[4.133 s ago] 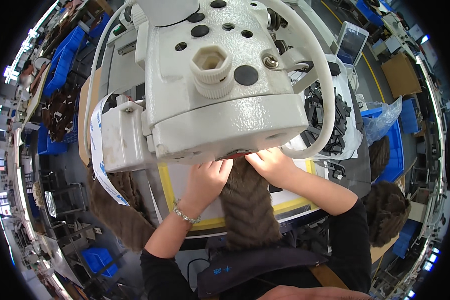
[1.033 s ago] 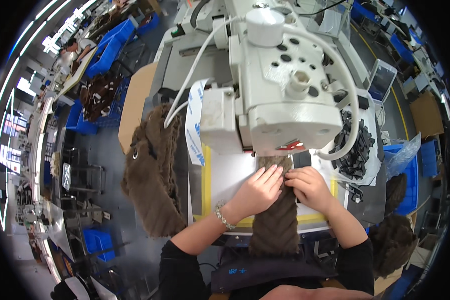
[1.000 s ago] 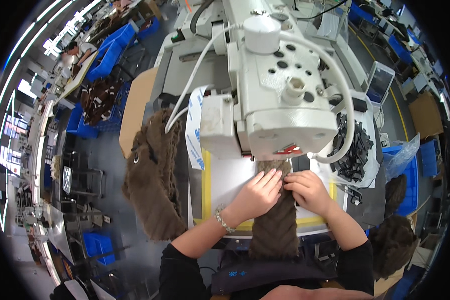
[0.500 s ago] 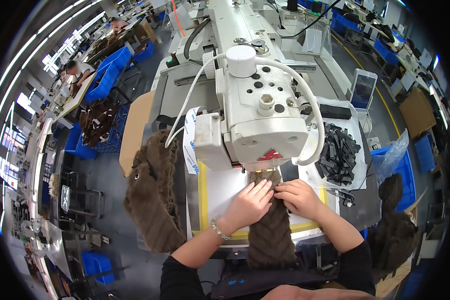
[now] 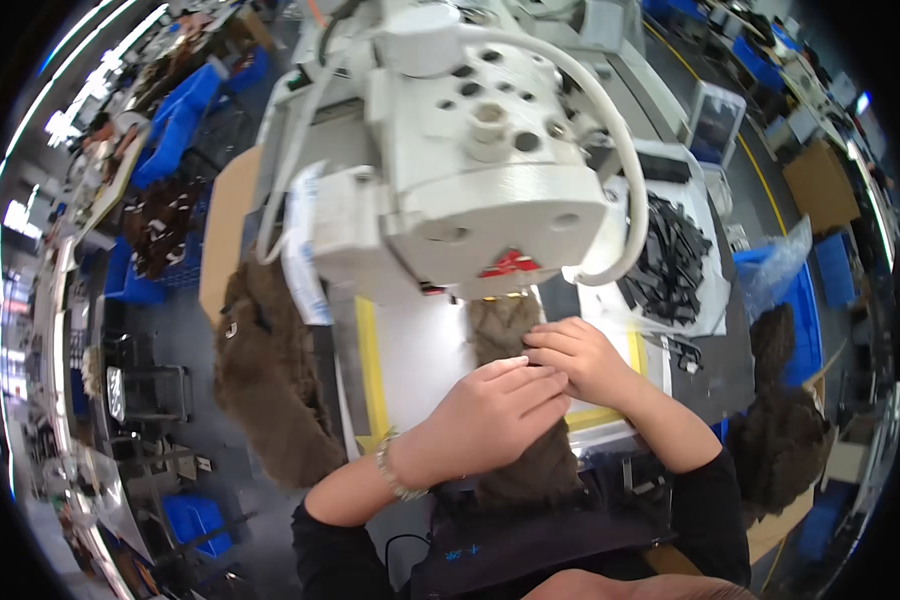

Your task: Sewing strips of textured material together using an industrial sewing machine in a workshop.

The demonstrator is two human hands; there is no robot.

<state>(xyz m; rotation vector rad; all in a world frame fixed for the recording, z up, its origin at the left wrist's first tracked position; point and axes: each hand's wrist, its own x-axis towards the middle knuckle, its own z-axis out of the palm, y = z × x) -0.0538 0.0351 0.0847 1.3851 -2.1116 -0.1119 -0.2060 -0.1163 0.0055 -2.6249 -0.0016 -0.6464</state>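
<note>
- Left of the machine head (image 5: 500, 215), a folded brown fur piece (image 5: 270, 385) lies apart from the hands.
- Below the machine head, nearer the wearer, the left hand (image 5: 485, 420) lies palm down across the fur strip (image 5: 503, 335), fingers extended toward the right fingertips; whether its grip pinches any fur, I cannot tell.
- The fur strip runs from beneath the machine head toward the wearer, over a white plate (image 5: 415, 350) edged with yellow tape.
- Right of the left hand, and below the machine head, the right hand (image 5: 582, 362) bends its fingers over the strip's right edge; its thumb is hidden, so its grip cannot be told either.
- The step in hand looks like steadying or aligning the strip; the next move seems to call for fur lying flat and fingers clear of the machine head.
- Right of the machine head, small black pieces (image 5: 670, 265) lie heaped on the surface (image 5: 725, 355).
</note>
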